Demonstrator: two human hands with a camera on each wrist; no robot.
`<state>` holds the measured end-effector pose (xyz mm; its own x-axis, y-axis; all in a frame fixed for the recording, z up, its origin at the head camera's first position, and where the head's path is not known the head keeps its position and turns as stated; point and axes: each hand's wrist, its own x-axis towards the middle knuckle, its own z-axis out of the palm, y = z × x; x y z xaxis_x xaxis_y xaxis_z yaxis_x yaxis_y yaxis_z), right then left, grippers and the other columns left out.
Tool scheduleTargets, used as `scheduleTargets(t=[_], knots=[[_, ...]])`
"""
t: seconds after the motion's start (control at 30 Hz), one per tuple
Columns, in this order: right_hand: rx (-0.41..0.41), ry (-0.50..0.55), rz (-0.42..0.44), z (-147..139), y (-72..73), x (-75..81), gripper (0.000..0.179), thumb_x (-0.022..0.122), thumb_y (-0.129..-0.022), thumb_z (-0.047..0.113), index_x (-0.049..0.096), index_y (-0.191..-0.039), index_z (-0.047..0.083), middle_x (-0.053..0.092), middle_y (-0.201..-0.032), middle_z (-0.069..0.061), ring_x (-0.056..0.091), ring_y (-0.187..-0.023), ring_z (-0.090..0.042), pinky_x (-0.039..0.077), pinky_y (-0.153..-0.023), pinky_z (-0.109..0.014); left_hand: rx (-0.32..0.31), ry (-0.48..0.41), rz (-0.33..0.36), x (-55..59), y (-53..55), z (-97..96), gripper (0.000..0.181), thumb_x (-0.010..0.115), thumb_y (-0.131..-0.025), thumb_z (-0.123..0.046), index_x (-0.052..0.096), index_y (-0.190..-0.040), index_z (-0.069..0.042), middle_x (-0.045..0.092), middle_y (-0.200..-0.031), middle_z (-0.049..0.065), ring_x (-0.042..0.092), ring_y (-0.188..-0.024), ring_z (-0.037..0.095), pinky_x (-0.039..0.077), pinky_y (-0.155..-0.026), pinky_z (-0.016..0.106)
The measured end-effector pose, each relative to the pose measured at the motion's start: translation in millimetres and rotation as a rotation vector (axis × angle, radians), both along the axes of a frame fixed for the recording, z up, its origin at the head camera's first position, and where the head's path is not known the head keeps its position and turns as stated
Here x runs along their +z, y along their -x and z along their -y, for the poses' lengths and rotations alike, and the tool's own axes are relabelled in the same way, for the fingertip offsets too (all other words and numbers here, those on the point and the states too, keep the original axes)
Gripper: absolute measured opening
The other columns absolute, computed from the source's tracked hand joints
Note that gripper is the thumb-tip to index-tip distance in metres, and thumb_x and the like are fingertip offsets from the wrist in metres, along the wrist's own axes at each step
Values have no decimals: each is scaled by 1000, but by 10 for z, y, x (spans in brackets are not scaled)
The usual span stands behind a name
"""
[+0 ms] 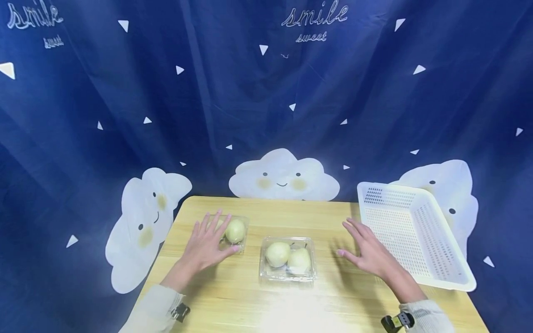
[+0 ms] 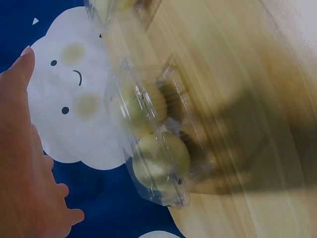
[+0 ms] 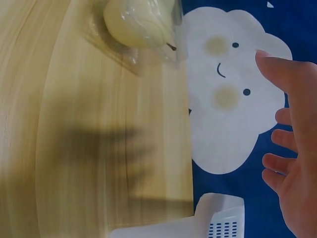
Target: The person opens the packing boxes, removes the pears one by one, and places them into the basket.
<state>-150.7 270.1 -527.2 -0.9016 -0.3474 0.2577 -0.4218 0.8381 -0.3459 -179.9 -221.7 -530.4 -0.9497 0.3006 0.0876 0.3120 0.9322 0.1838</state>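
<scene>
On the wooden table sit two clear plastic boxes holding pale yellow-green pears. My left hand [image 1: 206,245] hovers over the left box [image 1: 244,225] with spread fingers, hiding part of it in the head view. Two pears [image 2: 161,161] show through that box's lid in the left wrist view. The middle box [image 1: 287,278] also contains two pears [image 1: 278,254], with dark stems. Between this box and a white basket, my right hand [image 1: 368,249] is held above the table, fingers extended and thumb apart, holding nothing. Its shadow falls on the wood in the right wrist view.
The white perforated plastic basket [image 1: 395,236] stands along the table's right side, overlapping its edge in the head view. Behind the wooden table [image 1: 329,300] hangs a dark blue curtain [image 1: 250,92] printed with clouds and small white triangles.
</scene>
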Motion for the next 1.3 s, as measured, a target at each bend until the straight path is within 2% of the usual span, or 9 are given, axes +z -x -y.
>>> scheduleTargets(t=[0.27,0.5,0.67,0.93,1.1,1.3], knots=[[17,4,-18,58,5,-69,83,76,-89,43,44,-153,0,42,-159,-24,43,-142,-51,42,-111,-73,-29,-24,-50,-86,-19,-54,99,61,-87,-76,28,-165,-25,25,-172,14,24,-156,50,19,-125,73],[16,8,-14,114,1,-139,81,76,-90,39,45,-152,-2,45,-156,-26,46,-141,-50,44,-111,-71,-37,-12,-39,-129,-40,-122,99,60,-87,-77,27,-165,-25,27,-171,14,31,-153,50,18,-127,72],[11,9,2,156,1,-184,81,75,-91,41,44,-152,-1,47,-156,-26,47,-140,-50,44,-112,-70,-33,-27,-54,-153,-60,-162,98,60,-86,-78,30,-164,-26,36,-168,13,44,-145,45,28,-121,73],[8,24,36,231,-24,-236,82,75,-92,44,43,-153,-1,49,-154,-25,50,-139,-49,43,-114,-68,-28,-50,4,-164,-106,-220,97,61,-87,-76,31,-164,-26,40,-164,14,49,-140,41,38,-114,69],[-2,34,70,267,-52,-267,81,73,-93,46,44,-153,1,50,-153,-25,51,-138,-49,44,-112,-69,-43,-104,33,-173,-119,-271,94,62,-89,-72,32,-163,-22,43,-161,17,50,-138,42,42,-113,67],[-17,27,85,301,-85,-339,80,74,-92,43,43,-154,2,53,-150,-27,54,-135,-50,46,-111,-67,-53,-120,39,-184,-164,-336,93,65,-89,-68,35,-162,-19,49,-157,16,53,-136,39,46,-111,64]])
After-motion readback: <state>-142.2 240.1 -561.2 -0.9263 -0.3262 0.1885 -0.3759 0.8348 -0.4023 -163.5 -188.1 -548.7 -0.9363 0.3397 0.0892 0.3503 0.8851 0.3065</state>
